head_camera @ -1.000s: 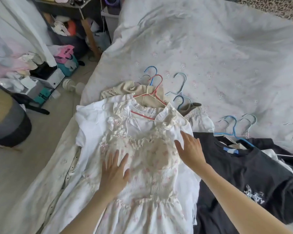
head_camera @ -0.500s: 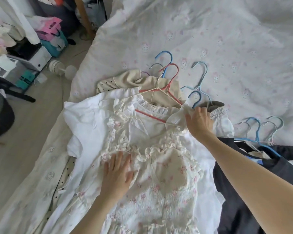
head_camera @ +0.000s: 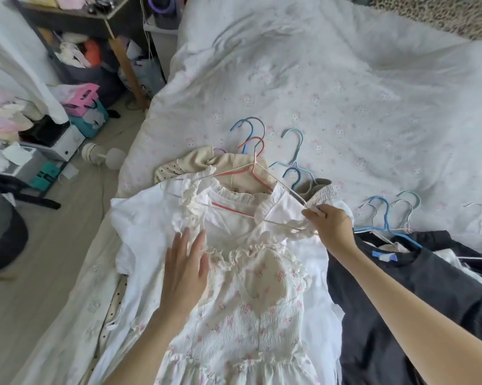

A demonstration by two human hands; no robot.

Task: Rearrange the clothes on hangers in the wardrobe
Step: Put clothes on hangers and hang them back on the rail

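- Right hand point(head_camera: 331, 227) has its grip closed in a pinch on the end of a pale hanger point(head_camera: 287, 190), fingers curled round the thin wire where it meets the shoulder of the frilly dress point(head_camera: 256, 287).
- That hold looks meant to seat the hanger end inside the dress's shoulder ruffle, or to lift the garment by it; which of the two cannot be told.
- Left hand point(head_camera: 185, 268) lies flat and spread on the dress's chest, fingers straight and pointing away from the person, holding nothing; it seems to pin the cloth so it does not slide while the other hand works.
- Both forearms reach forward from the lower edge of the view, the right one slanting in from the far right over a dark shirt point(head_camera: 417, 295).
- The dress sits on top of a pile of white clothes on the bed point(head_camera: 345, 93), at its near-left corner, not yet in any wardrobe.
- A red hanger point(head_camera: 251, 151) shows at the neckline, its hook lying above the collar beside blue hangers point(head_camera: 292, 151) and over a beige garment point(head_camera: 234, 165).
- More blue hooks point(head_camera: 384, 215) poke out from the dark pile to the right.
- Judging by this, the clothes are being sorted on the bed first, with most of the rehanging left to do.
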